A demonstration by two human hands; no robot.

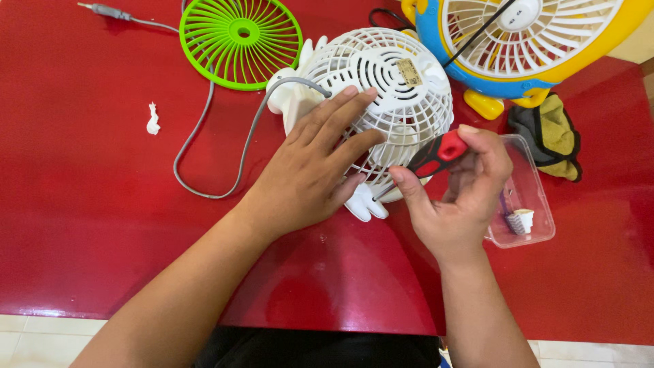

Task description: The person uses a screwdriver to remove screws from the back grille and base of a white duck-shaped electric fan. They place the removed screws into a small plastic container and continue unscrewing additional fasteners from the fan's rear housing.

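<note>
- The white fan (388,88) lies face down near the far edge of the red table (82,225).
- The left hand (310,167) is spread flat on its grille.
- The right hand (463,187), just beside the fan, pinches a red-and-black screwdriver (436,155).

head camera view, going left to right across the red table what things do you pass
white scrap → grey cable → green fan grille → left hand → white fan → right hand with the red-and-black screwdriver → clear plastic tray → dark cloth
</note>
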